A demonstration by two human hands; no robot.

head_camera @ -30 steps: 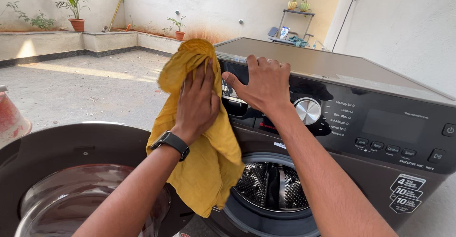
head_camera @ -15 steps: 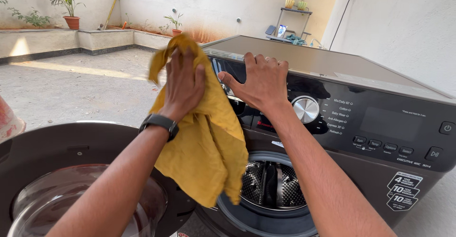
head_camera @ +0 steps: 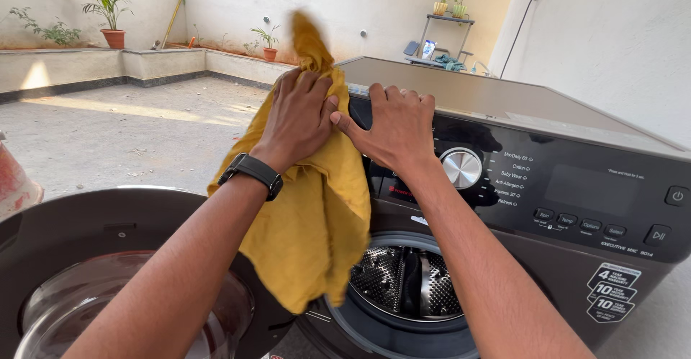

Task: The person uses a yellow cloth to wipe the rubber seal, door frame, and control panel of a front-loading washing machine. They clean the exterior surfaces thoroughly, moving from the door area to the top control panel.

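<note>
Head view. The left hand (head_camera: 299, 118) presses a yellow cloth (head_camera: 313, 222) against the upper front corner of a dark front-loading washing machine (head_camera: 576, 258); its grip is closed over the cloth, fingers curled into the fabric. One end of the cloth sticks up, blurred, above this grip, and the larger part hangs loose below it, in front of the machine's round opening. A black wristwatch (head_camera: 252, 175) sits on the left wrist. The right hand (head_camera: 392, 125) lies just beside the left grip, its thumb touching the cloth; its fingers curl over the top front edge of the machine, so this grip is closed on the edge. A silver control dial (head_camera: 461, 167) stands just below and beyond the right wrist. The steel drum (head_camera: 403, 283) shows below both forearms. The open machine door (head_camera: 93, 258) lies below the left forearm, its glass facing up.
</note>
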